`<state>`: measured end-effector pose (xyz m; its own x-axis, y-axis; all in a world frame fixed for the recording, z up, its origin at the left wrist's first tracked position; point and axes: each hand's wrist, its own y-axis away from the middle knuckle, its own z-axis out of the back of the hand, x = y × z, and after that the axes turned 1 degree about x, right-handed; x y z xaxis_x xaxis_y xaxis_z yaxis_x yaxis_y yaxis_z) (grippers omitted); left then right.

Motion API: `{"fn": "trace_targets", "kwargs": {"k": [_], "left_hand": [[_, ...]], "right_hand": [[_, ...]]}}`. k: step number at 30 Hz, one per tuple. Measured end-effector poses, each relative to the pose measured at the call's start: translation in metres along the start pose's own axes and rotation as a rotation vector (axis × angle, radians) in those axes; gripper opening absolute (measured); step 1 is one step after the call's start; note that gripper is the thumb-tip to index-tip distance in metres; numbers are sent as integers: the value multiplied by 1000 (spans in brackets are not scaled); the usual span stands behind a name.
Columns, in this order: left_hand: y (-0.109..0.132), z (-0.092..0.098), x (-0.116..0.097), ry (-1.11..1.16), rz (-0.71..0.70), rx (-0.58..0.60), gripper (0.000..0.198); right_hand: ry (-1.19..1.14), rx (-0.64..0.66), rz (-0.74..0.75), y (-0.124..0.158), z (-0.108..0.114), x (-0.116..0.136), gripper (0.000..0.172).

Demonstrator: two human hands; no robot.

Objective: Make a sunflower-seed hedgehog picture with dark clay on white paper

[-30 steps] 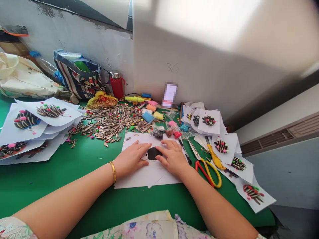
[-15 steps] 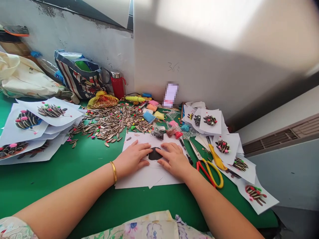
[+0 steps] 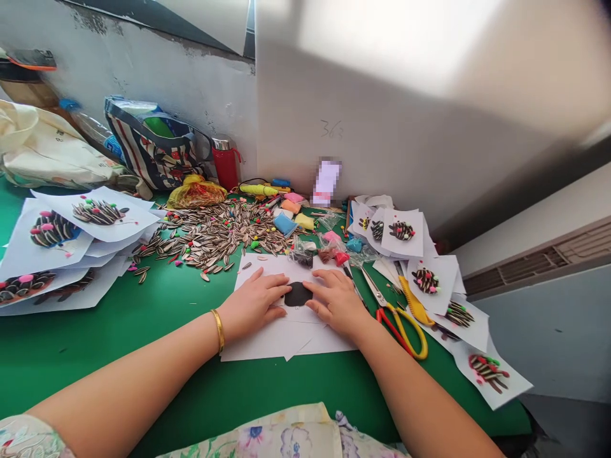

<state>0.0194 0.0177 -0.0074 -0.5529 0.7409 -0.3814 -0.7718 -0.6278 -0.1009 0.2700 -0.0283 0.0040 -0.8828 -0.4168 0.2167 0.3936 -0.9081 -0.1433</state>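
A flat, dark, rounded patch of what looks like modelling clay [image 3: 298, 294] lies on white paper [image 3: 267, 340] in front of me. My left hand [image 3: 255, 300] rests palm down on the sheet, fingers stretched out, its fingertips at the patch's left edge. From the other side my right hand [image 3: 338, 302] lies with spread fingers, the tips touching or just beside the patch's right edge. Neither hand grips anything. Partly covered by my right hand, a black pen [image 3: 351, 277] lies at the paper's right side.
Sunflower seeds [image 3: 214, 235] are heaped behind the paper, beside coloured clay packets [image 3: 285, 224]. To the right lie scissors [image 3: 405, 327] and a yellow-handled cutter [image 3: 416, 304]. Seed-decorated sheets are stacked left [image 3: 105, 219] and right [image 3: 496, 375]. A red flask [image 3: 225, 165] stands at the back.
My right hand has shifted slightly to the right, baring more of the dark patch. My left hand has stayed in place.
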Motion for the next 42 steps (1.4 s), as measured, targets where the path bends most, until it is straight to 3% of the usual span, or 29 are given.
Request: {"fn": "trace_targets", "kwargs": {"k": [4, 16, 32, 42], "left_hand": [[0, -2, 1, 4, -8, -4, 44], [0, 3, -2, 17, 14, 22, 49], [0, 1, -1, 26, 16, 2, 52], [1, 3, -1, 27, 13, -3, 52]], "right_hand": [[-22, 35, 105, 1, 0, 1, 40], [23, 77, 217, 4, 3, 2, 36], [61, 76, 192, 0, -3, 13, 48], [41, 227, 109, 1, 2, 1, 56]]}}
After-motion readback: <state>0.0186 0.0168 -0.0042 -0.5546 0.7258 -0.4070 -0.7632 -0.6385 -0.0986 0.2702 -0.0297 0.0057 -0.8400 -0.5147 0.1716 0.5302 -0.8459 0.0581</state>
